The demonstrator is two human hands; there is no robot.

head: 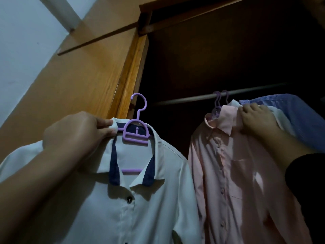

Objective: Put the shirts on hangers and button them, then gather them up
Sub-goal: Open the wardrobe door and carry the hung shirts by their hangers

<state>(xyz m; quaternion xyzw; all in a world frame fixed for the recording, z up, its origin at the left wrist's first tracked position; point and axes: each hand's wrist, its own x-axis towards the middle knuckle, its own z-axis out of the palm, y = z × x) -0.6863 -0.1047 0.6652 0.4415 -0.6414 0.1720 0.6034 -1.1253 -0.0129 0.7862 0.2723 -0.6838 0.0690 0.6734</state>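
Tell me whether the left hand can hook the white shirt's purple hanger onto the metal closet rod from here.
Probably yes. The left hand grips the purple plastic hanger at the white shirt's collar; the metal closet rod left of the pink shirt looks bare.

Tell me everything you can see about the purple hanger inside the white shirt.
The purple hanger looks like plastic, with an open hook free in the air, not on the rail. It sits upright inside the white shirt, its lower bar showing through the open collar. The left hand pinches the collar beside its left shoulder.
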